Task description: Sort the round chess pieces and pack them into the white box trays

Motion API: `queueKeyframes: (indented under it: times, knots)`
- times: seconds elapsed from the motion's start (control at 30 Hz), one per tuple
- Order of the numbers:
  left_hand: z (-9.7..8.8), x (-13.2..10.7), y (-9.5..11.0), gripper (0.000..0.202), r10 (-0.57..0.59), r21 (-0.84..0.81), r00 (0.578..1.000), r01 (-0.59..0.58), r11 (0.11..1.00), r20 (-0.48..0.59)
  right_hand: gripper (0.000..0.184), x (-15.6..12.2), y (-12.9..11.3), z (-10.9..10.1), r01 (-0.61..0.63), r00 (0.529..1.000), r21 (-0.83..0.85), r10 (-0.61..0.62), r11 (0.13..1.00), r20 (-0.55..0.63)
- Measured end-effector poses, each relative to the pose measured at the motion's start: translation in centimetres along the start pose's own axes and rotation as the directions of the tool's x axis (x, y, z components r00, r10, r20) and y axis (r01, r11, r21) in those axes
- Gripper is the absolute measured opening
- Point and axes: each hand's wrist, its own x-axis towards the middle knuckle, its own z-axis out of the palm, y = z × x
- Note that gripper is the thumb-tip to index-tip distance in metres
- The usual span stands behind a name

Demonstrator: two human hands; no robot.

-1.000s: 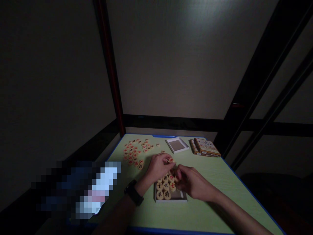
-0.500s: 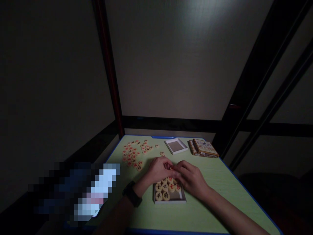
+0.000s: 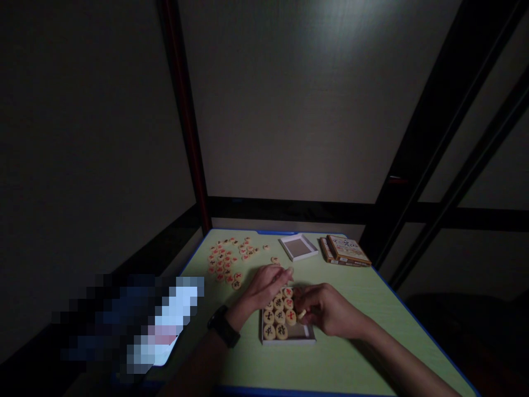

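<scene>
Singly, from the head view, the items are as follows. Right hand [image 3: 334, 310]: thumb and fingers closed in a pinch over the right side of the near box, gripping one small round game piece [image 3: 302, 316], pale, tilted on its edge. Left hand [image 3: 264, 285]: turned palm down at the far left of the same box, fingers loosely bent, thumb extended; whether it has hold of anything cannot be told. Dark wristwatch [image 3: 223, 327]: on the left wrist. Near box [image 3: 288, 342]: shallow, pale-walled, at the front of the worktop, partly covered by both hands. Seated pieces [image 3: 280, 316]: within the near box, in rows, faces up, marked with black or red characters; two in the front row, brown box floor showing to their right. Loose pieces [image 3: 220, 261]: many, round, red- and black-marked, spread over the far left of the worktop [image 3: 343, 364], which is pale green with a blue edge. Second shallow box [image 3: 298, 247]: open side up, well beyond the hands. Printed boxes [image 3: 349, 249]: two, flat, overlapping, at the far right corner. Pixelated patch [image 3: 177, 309]: bright, at left, contents unreadable.
</scene>
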Motion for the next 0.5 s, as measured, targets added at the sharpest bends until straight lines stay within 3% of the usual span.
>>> queueKeyframes:
  times: [0.17,0.5]
  knots:
    - [0.43,0.06,-0.38,0.057,0.020,-0.033,0.998,-0.022,0.999,-0.052,0.029,-0.09,-0.01,0.32,-0.091,0.996,-0.042,0.091,0.995,0.002]
    - [0.47,0.09,-0.30,0.057,0.036,0.034,0.999,-0.035,0.999,-0.038,0.023,-0.13,-0.47,0.73,-0.135,0.990,-0.158,0.140,0.978,0.017]
